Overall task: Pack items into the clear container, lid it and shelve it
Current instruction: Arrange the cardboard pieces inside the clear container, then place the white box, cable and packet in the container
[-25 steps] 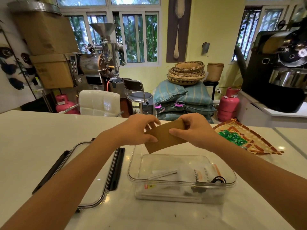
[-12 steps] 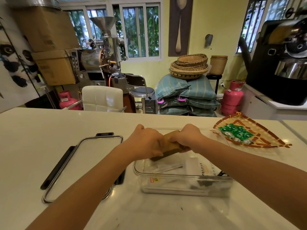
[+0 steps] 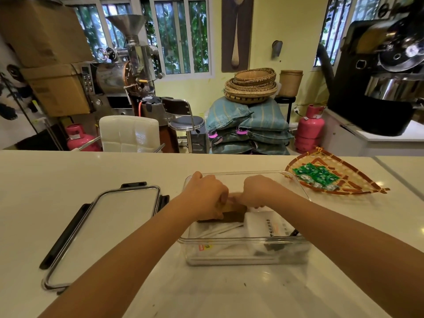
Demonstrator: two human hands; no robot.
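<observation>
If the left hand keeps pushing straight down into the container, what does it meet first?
Most likely the white packets on the clear container floor; the left hand and right hand grip the brown paper item just above them. Depth is unclear.

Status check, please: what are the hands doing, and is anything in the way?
Left hand and right hand grip brown packet, inside container. Lid off, left of it. Nothing blocking.
</observation>
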